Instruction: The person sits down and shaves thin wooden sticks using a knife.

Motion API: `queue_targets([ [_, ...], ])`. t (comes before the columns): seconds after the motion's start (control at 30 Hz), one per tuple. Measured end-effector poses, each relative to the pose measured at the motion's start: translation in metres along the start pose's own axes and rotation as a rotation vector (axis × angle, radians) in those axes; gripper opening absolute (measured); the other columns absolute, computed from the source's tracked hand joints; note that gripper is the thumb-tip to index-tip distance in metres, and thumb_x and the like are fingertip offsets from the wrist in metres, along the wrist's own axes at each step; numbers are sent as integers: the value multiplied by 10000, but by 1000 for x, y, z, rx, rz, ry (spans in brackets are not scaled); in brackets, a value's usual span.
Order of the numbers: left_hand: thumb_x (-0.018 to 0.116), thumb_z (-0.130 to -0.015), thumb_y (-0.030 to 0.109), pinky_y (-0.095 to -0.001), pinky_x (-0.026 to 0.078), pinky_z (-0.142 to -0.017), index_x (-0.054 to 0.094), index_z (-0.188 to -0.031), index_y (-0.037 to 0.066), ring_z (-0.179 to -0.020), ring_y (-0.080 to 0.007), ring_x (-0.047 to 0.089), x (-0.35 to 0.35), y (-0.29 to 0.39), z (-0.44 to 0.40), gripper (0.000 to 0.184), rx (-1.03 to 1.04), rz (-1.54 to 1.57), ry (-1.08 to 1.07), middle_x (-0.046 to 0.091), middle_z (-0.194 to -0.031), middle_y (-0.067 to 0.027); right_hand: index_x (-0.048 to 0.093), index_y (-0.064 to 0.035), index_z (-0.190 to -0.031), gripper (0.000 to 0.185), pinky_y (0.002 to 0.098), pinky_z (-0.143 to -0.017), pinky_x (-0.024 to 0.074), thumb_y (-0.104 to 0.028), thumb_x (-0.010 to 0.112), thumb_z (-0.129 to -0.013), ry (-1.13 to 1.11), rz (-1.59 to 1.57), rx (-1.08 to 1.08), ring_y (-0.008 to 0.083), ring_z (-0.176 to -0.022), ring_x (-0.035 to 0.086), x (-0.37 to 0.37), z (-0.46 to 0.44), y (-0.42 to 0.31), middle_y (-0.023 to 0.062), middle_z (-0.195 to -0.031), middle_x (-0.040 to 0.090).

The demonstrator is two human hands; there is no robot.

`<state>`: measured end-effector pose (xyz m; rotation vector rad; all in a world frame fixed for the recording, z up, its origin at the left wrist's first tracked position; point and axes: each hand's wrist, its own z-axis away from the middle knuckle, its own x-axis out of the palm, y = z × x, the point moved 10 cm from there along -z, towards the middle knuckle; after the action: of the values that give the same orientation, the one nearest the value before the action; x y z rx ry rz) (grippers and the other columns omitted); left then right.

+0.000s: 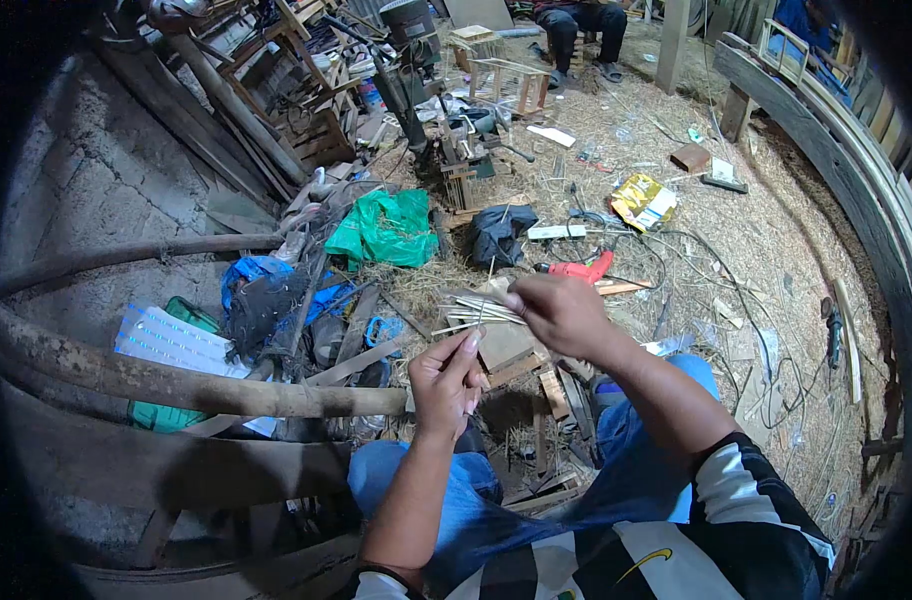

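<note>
My left hand (444, 382) is closed, with thumb and forefinger pinching a thin stick (482, 312) that points upward. My right hand (564, 318) is curled shut just above and to the right of it. A flat, greyish, blade-like tool (468, 296), blurred, sticks out leftward from its fingers and crosses close to the thin stick; whether they touch I cannot tell. Several pale slivers of wood (460, 325) lie beyond my fingertips, on or near a wooden block (504, 346) between my knees.
A red power drill (584, 268) lies ahead, beside a yellow packet (643, 202) and loose cable. Green plastic (384, 228) and a black bag (501, 232) sit front left. A bamboo pole (206, 385) runs along my left. Another person (582, 30) sits at the back.
</note>
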<state>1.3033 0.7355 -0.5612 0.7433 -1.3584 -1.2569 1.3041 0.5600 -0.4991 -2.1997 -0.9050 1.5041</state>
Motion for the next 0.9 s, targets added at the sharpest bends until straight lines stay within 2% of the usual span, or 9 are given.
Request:
queue_targets([
  [0.03,638,-966,130,-216,300,-330,703,-1095,-7,-341,-64,374,1,0,0,199,-1,2,-1,522,-569,-2,651,-86,-923,204,467,-574,456,-284,613,-951,22,-8,-1,364,-688,630,-3,-2,3,119,-770,629],
  [0.17,610,-981,139,-223,297,-324,697,-1077,-16,-328,-62,337,8,-1,0,202,-83,101,-31,483,-554,9,647,-78,-913,233,468,-580,453,-293,581,-973,17,-45,-159,369,-680,625,0,9,-29,151,-758,625],
  [0.27,584,-994,145,-223,297,-321,685,-1079,-25,-318,-64,323,6,-8,3,215,-134,163,-49,485,-553,4,656,-94,-904,266,479,-596,484,-349,597,-952,42,-13,42,378,-734,648,0,-1,4,122,-800,656],
  [0.43,577,-1003,149,-216,295,-324,686,-1079,-26,-326,-54,329,7,-15,-3,219,-166,285,-82,484,-559,14,662,-115,-879,277,484,-568,476,-355,561,-972,-7,-37,-123,369,-701,646,12,11,-28,127,-787,656],
  [0.67,564,-1012,159,-217,297,-325,682,-1071,-24,-320,-58,318,5,-24,-4,226,-231,327,-51,488,-567,12,661,-122,-879,259,484,-538,488,-356,578,-953,31,60,-84,352,-670,652,17,10,-22,104,-741,650],
  [0.7,566,-1011,163,-217,295,-325,683,-1070,-23,-320,-57,317,6,-23,-4,226,-211,316,-60,487,-566,12,676,-123,-916,180,464,-548,470,-289,611,-938,-15,80,-131,333,-657,636,20,11,-23,98,-740,628],
  [0.8,574,-1007,166,-217,291,-324,683,-1067,-23,-318,-58,313,6,-21,-1,227,-199,317,-81,489,-561,12,670,-128,-920,164,467,-552,470,-279,609,-936,45,98,-112,340,-661,635,15,11,-13,97,-739,624],
  [0.83,574,-1007,166,-217,291,-324,683,-1067,-23,-318,-58,313,5,-22,0,227,-205,315,-77,489,-561,12,665,-129,-910,169,466,-551,467,-284,603,-942,4,133,-15,341,-663,634,14,6,-1,94,-742,623],
  [0.9,584,-1002,169,-219,288,-321,683,-1064,-25,-314,-60,311,5,-23,-1,227,-226,340,-59,486,-554,12,653,-124,-882,209,478,-558,479,-317,597,-942,72,103,-28,345,-682,644,7,2,4,98,-758,632],
])
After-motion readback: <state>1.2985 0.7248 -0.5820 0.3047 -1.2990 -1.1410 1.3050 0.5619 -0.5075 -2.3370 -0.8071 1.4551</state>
